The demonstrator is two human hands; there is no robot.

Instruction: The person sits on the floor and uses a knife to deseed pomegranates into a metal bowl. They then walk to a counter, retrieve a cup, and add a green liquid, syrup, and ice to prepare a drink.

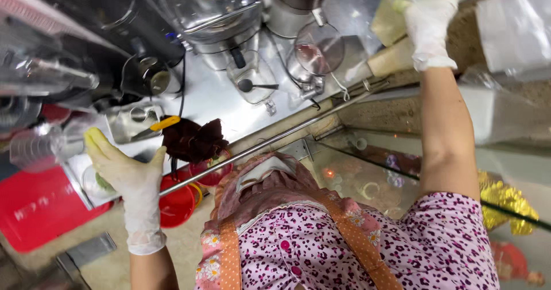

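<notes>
Gloved left hand (123, 172) spread open over a steel counter (212, 97), near a dark red cloth (194, 140). Gloved right hand (427, 26) raised, gripping a pale plastic bag (390, 20).

the right hand (427, 29), in a white glove, closes around a pale yellow-green bag (393, 14) at the upper right, held up above the table (218, 95) edge; the bag is soft, partly see-through, its top cut off by the frame. the left hand (123, 172), also gloved, spreads open over a clear round container (94, 184) with something green inside, which sits low on the left beside a red tray (34, 209).
</notes>
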